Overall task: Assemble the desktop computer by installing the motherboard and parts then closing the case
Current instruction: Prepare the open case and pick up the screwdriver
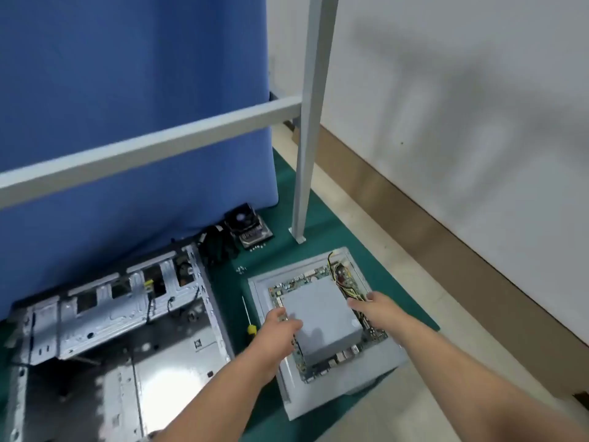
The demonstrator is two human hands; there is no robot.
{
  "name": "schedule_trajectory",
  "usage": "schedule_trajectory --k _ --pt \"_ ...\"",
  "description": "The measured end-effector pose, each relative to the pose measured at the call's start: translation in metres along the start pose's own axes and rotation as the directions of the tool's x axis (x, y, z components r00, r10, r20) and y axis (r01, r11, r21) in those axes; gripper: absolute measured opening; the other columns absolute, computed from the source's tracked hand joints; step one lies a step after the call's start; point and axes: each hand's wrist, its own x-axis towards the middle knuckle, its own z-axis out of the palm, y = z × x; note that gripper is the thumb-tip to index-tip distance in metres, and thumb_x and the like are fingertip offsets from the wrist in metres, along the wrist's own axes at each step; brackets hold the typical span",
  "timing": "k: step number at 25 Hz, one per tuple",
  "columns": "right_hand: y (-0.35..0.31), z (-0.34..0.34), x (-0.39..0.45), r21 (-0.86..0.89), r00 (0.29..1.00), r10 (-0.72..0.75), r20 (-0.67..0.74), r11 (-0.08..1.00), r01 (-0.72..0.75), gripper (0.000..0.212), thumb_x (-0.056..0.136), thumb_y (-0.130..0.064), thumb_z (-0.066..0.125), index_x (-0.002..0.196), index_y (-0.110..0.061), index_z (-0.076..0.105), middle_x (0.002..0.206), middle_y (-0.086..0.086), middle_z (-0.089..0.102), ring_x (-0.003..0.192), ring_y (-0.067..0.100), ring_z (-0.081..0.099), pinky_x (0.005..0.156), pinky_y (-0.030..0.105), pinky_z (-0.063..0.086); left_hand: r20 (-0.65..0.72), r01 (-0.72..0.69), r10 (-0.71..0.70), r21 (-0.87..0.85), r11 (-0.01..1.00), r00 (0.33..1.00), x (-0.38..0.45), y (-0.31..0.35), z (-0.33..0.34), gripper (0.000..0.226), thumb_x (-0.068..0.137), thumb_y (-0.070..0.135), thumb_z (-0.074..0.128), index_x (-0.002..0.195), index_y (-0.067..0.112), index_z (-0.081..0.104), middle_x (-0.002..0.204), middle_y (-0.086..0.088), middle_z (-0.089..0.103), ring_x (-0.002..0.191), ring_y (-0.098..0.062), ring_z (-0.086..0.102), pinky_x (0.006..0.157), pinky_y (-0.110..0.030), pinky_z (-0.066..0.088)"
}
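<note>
The open metal computer case point(105, 339) lies on its side at the left on the green mat. To its right a white side panel point(318, 397) lies flat, carrying the green motherboard point(376, 338) and a grey power supply box point(322, 314) on top of it. My left hand point(280, 330) touches the box's left edge, fingers curled against it. My right hand point(369, 303) grips the box's right upper edge beside the yellow and black cables point(338, 275). A yellow-handled screwdriver point(249, 317) lies between case and panel.
A CPU cooler fan point(248, 228) and black cable bundle point(220, 247) sit by the blue curtain point(127, 122). Small screws point(241, 269) lie on the green mat point(322, 224). A white frame post point(306, 154) stands behind the panel; a crossbar point(143, 145) runs left.
</note>
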Motion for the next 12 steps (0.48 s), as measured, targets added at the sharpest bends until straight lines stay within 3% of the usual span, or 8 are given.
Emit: schedule_trajectory --k 2,4,6,12 --pt "0.002 0.011 0.018 0.057 0.998 0.045 0.052 0.997 -0.048 0.097 0.088 -0.057 0.071 0.16 -0.012 0.023 0.163 0.01 0.032 0.147 0.033 0.036 0.119 0.048 0.034 -0.046 0.098 -0.101 -0.071 0.993 0.994 0.017 -0.005 0.012 0.071 0.101 0.019 0.06 0.16 0.026 0.022 0.155 -0.009 0.041 0.129 -0.029 0.05 0.112 -0.044 0.046" --pt "0.002 0.022 0.028 0.074 0.995 0.058 0.078 0.995 -0.063 0.107 0.085 -0.058 0.075 0.162 -0.012 0.016 0.166 0.009 0.028 0.15 0.032 0.031 0.118 0.047 0.032 0.004 0.153 -0.154 -0.161 0.975 0.988 0.028 -0.011 0.016 0.064 0.102 0.018 0.06 0.158 0.022 0.029 0.147 -0.006 0.052 0.129 -0.028 0.055 0.105 -0.042 0.051" --pt "-0.001 0.028 0.034 0.052 0.992 0.095 0.077 0.994 -0.099 0.114 0.079 -0.062 0.078 0.161 -0.011 0.017 0.166 0.009 0.027 0.15 0.032 0.03 0.117 0.045 0.033 0.029 0.185 -0.182 -0.176 0.967 0.983 0.037 -0.013 0.022 0.051 0.102 0.019 0.06 0.15 0.02 0.041 0.129 -0.004 0.064 0.115 -0.026 0.064 0.093 -0.039 0.057" --pt "0.003 0.031 0.044 0.2 0.984 0.12 0.13 0.969 -0.145 0.143 0.054 -0.07 0.089 0.163 -0.018 0.011 0.168 0.007 0.023 0.151 0.033 0.029 0.118 0.052 0.029 0.026 0.283 -0.287 -0.282 0.917 0.958 0.044 -0.014 0.025 0.055 0.097 0.028 0.069 0.142 0.03 0.038 0.125 -0.006 0.065 0.112 -0.028 0.064 0.094 -0.043 0.056"
